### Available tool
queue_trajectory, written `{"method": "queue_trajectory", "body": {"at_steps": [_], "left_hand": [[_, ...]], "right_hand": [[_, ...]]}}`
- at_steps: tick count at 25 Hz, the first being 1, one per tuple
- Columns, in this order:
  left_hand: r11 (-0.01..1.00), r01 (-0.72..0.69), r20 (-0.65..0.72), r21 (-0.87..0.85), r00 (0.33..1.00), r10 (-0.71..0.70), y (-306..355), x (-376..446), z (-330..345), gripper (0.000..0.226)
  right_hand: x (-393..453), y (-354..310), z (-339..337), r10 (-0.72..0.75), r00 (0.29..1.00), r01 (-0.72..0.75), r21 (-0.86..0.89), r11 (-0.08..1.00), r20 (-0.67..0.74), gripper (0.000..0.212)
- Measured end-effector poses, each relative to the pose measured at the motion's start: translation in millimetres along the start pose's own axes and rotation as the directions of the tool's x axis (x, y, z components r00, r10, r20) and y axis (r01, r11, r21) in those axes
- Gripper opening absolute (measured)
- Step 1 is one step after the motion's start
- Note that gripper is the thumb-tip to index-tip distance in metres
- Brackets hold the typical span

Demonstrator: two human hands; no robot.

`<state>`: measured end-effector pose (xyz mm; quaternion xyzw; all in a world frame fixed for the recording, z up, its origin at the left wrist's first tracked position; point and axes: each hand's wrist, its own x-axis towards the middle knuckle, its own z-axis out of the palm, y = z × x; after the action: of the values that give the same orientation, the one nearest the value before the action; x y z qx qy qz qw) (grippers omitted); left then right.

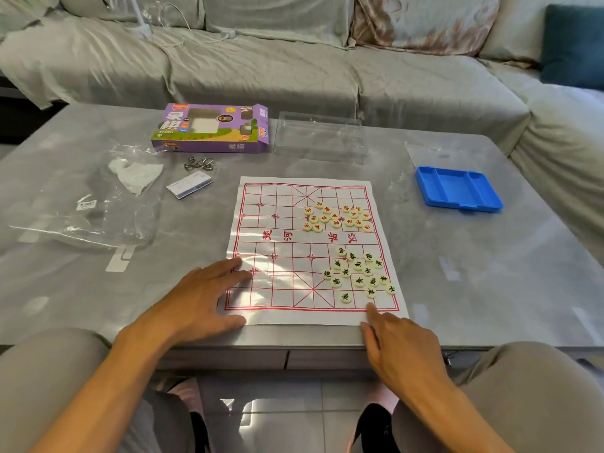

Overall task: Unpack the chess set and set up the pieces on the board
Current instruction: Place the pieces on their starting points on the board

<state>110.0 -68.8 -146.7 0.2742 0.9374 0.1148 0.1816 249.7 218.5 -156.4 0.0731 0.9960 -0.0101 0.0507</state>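
On the grey table (98, 289), at the centre of the view, lies the paper board (281, 273), white with a red grid. Its near left corner is hidden under the left hand (199, 302), which rests flat with straight fingers on the sheet's edge, grasping nothing. The right hand (397, 344), at 5 o'clock of the board, has its index finger stretched onto the near edge and the other fingers loosely bent; it holds nothing.

Two loose clusters of pale round pieces lie on the board's right half: red-lettered pieces (336, 217) at 1 o'clock, black-lettered pieces (359, 273) at 4 o'clock. The characters on them are too small to read surely. Large red characters run across the board's middle band.

At 11 o'clock sits the purple box (212, 129), one end flap open; "XIANG QI" can be read under large white characters, the smaller print being blurred. Right of it a clear plastic cover (320, 138) is hard to make out against the table. At 2 o'clock is a blue tray (457, 188). At 9 o'clock, a crumpled clear bag (85, 204) with an unreadable label, a small booklet (189, 186), and metal rings (198, 163).
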Motion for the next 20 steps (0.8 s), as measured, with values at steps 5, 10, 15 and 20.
{"method": "queue_trajectory", "body": {"at_steps": [5,10,15,20], "left_hand": [[0.999,0.006,-0.022,-0.052,1.0,-0.008,-6.8,-8.1,4.3,0.08],[0.998,0.04,-0.031,-0.038,0.999,-0.042,-12.0,-15.1,3.6,0.084],[0.998,0.031,-0.094,-0.061,0.995,-0.036,-12.3,-21.6,8.8,0.086],[0.998,0.031,-0.121,-0.063,0.992,-0.038,-16.8,-23.0,11.4,0.072]], "right_hand": [[0.0,1.5,1.9,0.027,1.0,-0.027,-0.002,1.0,-0.012,0.05],[15.4,-7.6,-6.6,0.116,0.982,-0.072,0.271,0.96,-0.149,0.042],[33.6,-26.8,3.2,0.142,0.986,-0.106,0.322,0.941,-0.092,0.036],[31.3,-21.2,9.8,0.136,0.986,-0.089,0.392,0.916,-0.093,0.028]]}}
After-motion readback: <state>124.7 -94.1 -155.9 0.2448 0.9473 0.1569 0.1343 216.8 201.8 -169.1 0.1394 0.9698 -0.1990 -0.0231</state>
